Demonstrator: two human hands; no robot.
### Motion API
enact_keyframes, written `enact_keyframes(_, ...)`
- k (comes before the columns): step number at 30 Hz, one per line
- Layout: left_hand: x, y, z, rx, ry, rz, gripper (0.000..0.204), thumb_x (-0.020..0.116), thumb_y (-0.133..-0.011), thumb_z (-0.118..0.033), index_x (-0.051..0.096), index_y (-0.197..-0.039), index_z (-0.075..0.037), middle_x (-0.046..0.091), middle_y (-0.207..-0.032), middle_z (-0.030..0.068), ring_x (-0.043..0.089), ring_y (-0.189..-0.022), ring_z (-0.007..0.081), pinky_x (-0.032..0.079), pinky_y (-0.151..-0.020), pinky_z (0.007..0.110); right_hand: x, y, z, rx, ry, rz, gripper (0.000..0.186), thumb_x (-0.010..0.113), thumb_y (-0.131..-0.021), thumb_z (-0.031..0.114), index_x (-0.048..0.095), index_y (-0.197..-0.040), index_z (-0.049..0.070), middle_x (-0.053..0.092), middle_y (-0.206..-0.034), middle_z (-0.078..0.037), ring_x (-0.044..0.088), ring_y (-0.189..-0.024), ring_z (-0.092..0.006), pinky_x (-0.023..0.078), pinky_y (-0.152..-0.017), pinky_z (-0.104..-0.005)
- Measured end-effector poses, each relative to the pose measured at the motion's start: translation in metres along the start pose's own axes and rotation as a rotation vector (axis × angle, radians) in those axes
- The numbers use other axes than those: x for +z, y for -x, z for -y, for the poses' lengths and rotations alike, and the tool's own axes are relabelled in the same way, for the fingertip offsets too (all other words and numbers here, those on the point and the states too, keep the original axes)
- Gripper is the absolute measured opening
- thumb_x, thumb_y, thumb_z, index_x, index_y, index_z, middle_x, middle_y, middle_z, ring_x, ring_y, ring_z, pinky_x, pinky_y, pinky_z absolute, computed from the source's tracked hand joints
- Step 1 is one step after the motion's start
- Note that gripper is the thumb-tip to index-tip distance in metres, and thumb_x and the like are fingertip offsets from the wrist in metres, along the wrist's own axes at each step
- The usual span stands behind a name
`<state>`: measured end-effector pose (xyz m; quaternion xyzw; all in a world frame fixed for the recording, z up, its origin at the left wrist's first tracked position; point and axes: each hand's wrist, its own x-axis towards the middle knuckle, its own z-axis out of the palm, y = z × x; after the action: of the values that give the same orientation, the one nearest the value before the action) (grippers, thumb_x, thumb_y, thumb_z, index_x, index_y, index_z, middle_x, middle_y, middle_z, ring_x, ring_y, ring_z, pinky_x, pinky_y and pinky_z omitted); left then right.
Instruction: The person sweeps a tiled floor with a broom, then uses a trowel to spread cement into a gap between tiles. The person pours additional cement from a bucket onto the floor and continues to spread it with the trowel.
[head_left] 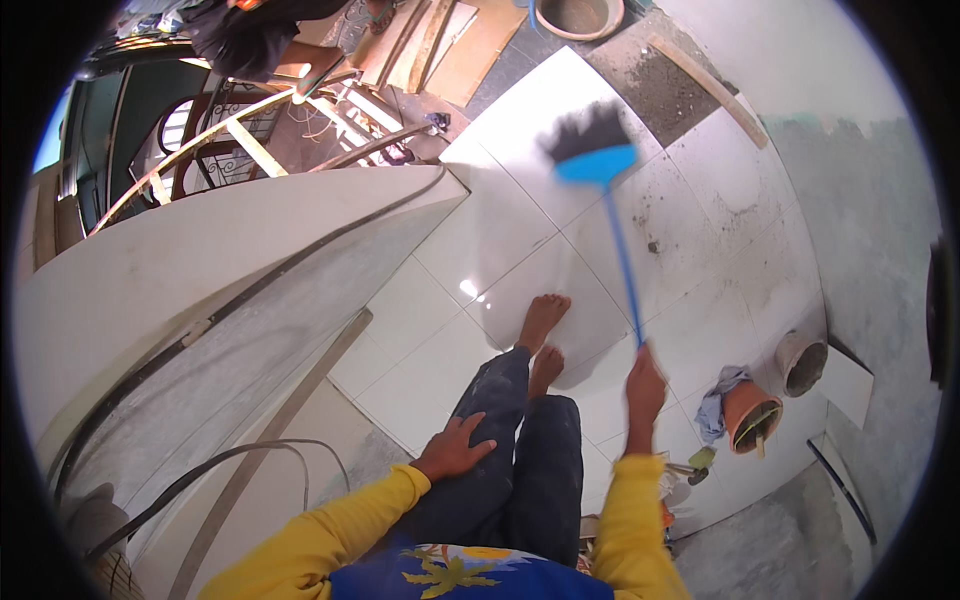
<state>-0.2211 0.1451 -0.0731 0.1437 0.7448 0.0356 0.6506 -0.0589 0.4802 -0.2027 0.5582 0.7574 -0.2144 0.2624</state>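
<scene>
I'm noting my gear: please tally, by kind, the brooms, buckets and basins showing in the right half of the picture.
Brooms: 1, the blue broom in the right hand
Buckets: 2, the orange bucket and the grey bucket
Basins: 1, the round basin at the top edge
Total: 4

Plstc broom (598, 164), glossy flr tiles (590, 300)

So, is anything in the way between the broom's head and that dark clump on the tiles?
Nothing visible. The right hand holds the broom handle, and only speckled white tile shows between the blue head and the dark clump.
</scene>
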Motion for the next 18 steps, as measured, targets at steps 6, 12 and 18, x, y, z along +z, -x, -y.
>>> enact_keyframes(6,-0.009,-0.002,-0.007,-0.037,-0.041,0.039,0.082,0.063,-0.096,-0.061,0.038,-0.161,-0.016,0.053,-0.141,0.03,0.061,-0.124,0.0497,0.051,-0.104,0.053,-0.074,-0.025,0.001,-0.102,-0.157,-0.139,0.042,0.045,-0.112,0.035,0.057,-0.148,0.019,0.072,-0.083,-0.023,0.07,-0.076,-0.0468,0.056,-0.068,-0.0551)
enact_keyframes(12,-0.017,-0.002,-0.014,-0.046,-0.07,0.052,0.082,0.061,-0.096,-0.061,0.037,-0.161,-0.017,0.053,-0.143,0.0287,0.061,-0.124,0.0491,0.05,-0.106,0.053,0.009,0.235,-0.072,-0.075,-0.054,0.297,0.044,0.055,-0.108,0.03,0.058,-0.15,0.019,0.069,-0.079,-0.022,0.07,-0.076,-0.0423,0.053,-0.065,-0.0568)
enact_keyframes(18,-0.02,-0.011,-0.003,-0.045,-0.08,0.062,0.081,0.06,-0.097,-0.062,0.037,-0.161,-0.018,0.053,-0.143,0.0285,0.06,-0.125,0.0487,0.05,-0.106,0.053,0.049,0.17,-0.069,0.103,0.02,0.215,0.044,0.048,-0.111,0.036,0.054,-0.154,0.027,0.07,-0.079,-0.025,0.069,-0.074,-0.0471,0.054,-0.068,-0.058)
